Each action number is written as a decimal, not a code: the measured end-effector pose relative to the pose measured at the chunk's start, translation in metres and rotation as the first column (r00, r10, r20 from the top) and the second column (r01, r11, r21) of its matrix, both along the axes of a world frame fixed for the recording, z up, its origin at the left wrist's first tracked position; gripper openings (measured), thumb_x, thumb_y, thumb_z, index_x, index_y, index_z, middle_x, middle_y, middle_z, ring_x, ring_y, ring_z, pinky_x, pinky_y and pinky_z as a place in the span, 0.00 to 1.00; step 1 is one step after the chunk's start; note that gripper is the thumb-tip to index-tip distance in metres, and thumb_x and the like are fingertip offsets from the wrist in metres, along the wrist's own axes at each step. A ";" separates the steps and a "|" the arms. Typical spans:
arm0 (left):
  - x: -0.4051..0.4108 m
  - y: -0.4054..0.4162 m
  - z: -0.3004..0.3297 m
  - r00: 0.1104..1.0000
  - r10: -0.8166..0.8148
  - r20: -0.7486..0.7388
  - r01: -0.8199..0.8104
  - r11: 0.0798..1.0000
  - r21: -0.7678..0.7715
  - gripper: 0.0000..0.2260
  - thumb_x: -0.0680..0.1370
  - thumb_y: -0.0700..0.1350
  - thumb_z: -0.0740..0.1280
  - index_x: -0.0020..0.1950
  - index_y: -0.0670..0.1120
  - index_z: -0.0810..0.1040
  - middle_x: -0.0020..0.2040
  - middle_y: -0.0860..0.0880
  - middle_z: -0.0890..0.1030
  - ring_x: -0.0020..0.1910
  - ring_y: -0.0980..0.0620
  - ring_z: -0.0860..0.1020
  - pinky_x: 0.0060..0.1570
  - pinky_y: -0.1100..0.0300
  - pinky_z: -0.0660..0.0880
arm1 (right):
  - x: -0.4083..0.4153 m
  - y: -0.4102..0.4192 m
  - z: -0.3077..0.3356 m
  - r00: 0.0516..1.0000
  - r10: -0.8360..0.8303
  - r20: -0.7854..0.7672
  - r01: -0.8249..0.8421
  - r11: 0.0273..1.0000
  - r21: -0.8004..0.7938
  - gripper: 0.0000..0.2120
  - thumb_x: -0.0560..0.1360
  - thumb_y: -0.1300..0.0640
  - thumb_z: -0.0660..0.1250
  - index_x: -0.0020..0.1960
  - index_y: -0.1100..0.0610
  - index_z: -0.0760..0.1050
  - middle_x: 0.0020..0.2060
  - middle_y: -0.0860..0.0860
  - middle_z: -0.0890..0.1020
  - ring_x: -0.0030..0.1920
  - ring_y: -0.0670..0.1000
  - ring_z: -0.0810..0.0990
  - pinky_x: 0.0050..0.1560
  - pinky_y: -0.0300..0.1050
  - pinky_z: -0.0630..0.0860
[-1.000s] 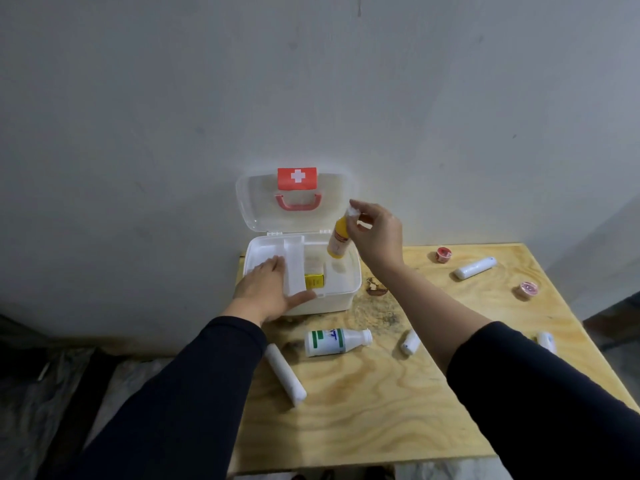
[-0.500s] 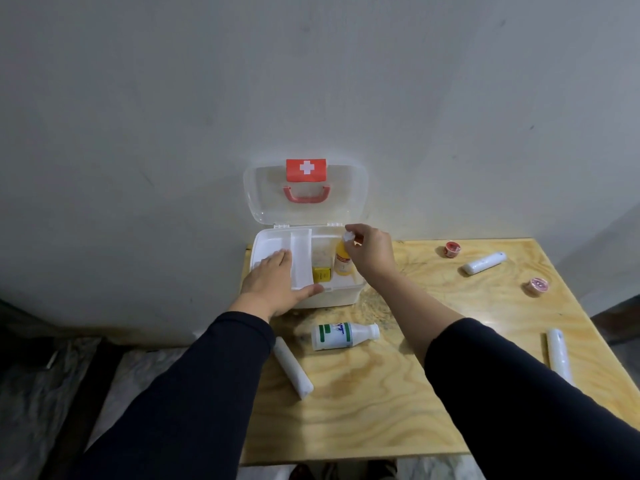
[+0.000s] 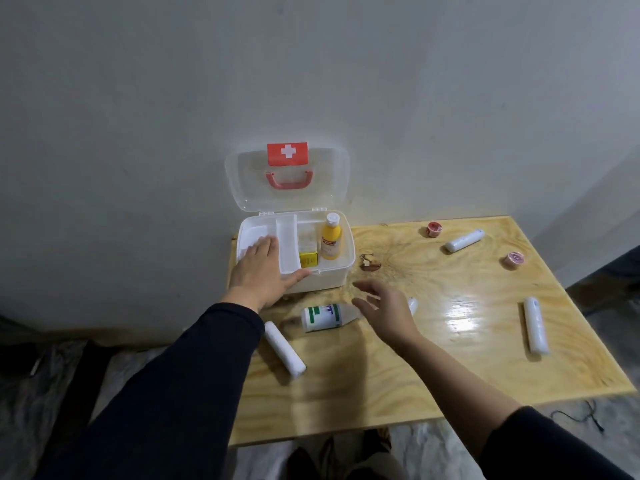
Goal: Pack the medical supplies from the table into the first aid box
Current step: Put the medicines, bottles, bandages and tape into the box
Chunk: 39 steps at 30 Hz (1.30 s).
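The white first aid box (image 3: 341,271) stands open at the table's far left, its clear lid (image 3: 287,178) leaning on the wall. A yellow bottle (image 3: 330,242) stands upright inside, beside a small yellow carton (image 3: 308,259). My left hand (image 3: 258,271) lies flat on the box's inner tray and front rim. My right hand (image 3: 384,308) hovers empty, fingers spread, just over the cap end of a white bottle with a green label (image 3: 323,317) lying on the table. A small white roll (image 3: 412,304) peeks out behind that hand.
On the wooden table (image 3: 433,393) lie white bandage rolls near the front left (image 3: 284,348), at the right (image 3: 535,324) and at the back (image 3: 464,240). Two pink tape rolls (image 3: 433,229) (image 3: 513,259) sit at the back right. A dark knot (image 3: 370,263) marks the wood.
My right hand lowered the yellow bottle into the box, let it go and drew back toward the green-labelled bottle. My left hand stayed on the box.
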<state>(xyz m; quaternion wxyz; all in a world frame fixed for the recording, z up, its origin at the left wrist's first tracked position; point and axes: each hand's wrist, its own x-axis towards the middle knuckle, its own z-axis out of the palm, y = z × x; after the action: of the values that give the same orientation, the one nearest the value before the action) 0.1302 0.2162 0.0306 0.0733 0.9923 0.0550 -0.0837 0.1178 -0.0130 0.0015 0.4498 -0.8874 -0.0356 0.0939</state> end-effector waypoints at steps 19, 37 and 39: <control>0.001 0.000 -0.014 1.000 -0.008 -0.012 0.009 0.996 0.094 0.46 0.74 0.72 0.45 0.79 0.40 0.43 0.80 0.43 0.44 0.79 0.48 0.43 0.77 0.52 0.43 | 0.002 -0.022 0.028 0.999 0.030 0.023 -0.032 0.997 0.071 0.14 0.72 0.65 0.71 0.57 0.57 0.80 0.49 0.49 0.83 0.50 0.45 0.80 0.41 0.24 0.75; 0.002 0.000 -0.017 1.000 0.019 0.002 -0.020 0.996 0.091 0.46 0.74 0.72 0.47 0.79 0.40 0.44 0.80 0.43 0.46 0.79 0.47 0.45 0.77 0.49 0.47 | 0.066 0.008 0.122 0.949 -0.114 0.294 0.058 0.980 0.193 0.15 0.74 0.62 0.70 0.60 0.55 0.78 0.50 0.48 0.81 0.49 0.47 0.80 0.49 0.35 0.78; 0.001 -0.001 -0.016 1.000 0.018 0.006 -0.018 0.998 0.066 0.46 0.74 0.72 0.48 0.79 0.40 0.44 0.80 0.43 0.47 0.79 0.47 0.45 0.77 0.49 0.47 | 0.069 0.020 0.113 0.954 -0.124 0.272 0.071 0.978 0.198 0.15 0.74 0.62 0.70 0.61 0.56 0.78 0.49 0.48 0.81 0.50 0.48 0.80 0.52 0.40 0.79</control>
<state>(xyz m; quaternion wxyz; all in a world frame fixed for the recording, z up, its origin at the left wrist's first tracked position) 0.1313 0.2156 0.0149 0.0414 0.9938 0.0666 -0.0787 0.1863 0.0069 0.1146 0.5250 -0.8466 -0.0642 -0.0600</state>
